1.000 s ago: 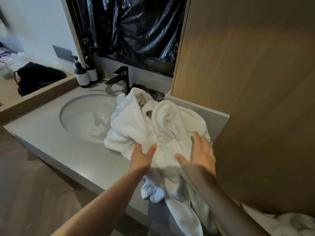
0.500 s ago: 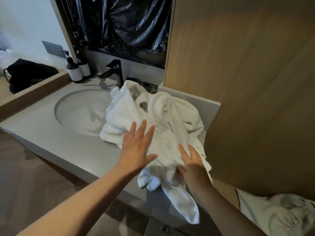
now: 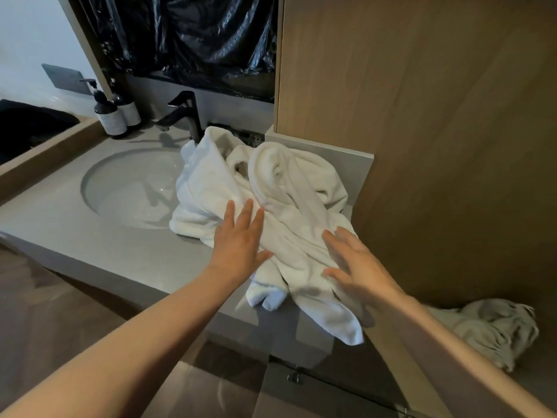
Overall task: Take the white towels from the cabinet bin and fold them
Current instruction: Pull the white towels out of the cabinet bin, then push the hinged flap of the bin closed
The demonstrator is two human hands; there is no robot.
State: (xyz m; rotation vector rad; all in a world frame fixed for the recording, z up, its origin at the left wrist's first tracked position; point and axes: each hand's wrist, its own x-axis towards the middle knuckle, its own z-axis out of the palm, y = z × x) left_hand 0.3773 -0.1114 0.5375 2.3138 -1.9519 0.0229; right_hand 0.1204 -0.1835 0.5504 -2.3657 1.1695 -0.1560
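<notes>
A crumpled heap of white towels (image 3: 271,200) lies on the grey vanity counter (image 3: 99,251), right of the basin, with one end hanging over the front edge. My left hand (image 3: 241,242) rests flat on the heap's near left part, fingers straight. My right hand (image 3: 355,260) hovers or touches the heap's near right side with fingers spread; it is slightly blurred. More whitish towels (image 3: 494,330) lie low at the right, under the wooden cabinet door, in what may be the bin.
A round basin (image 3: 126,188) and black faucet (image 3: 184,116) sit left of the heap. Two pump bottles (image 3: 111,116) stand at the counter's back left. A tall wooden cabinet panel (image 3: 437,131) fills the right. Black plastic sheeting (image 3: 196,40) covers the area above the faucet.
Both hands have let go of the heap's near edge and opened. My left hand moved up onto the towels; my right hand lifted and spread its fingers.
</notes>
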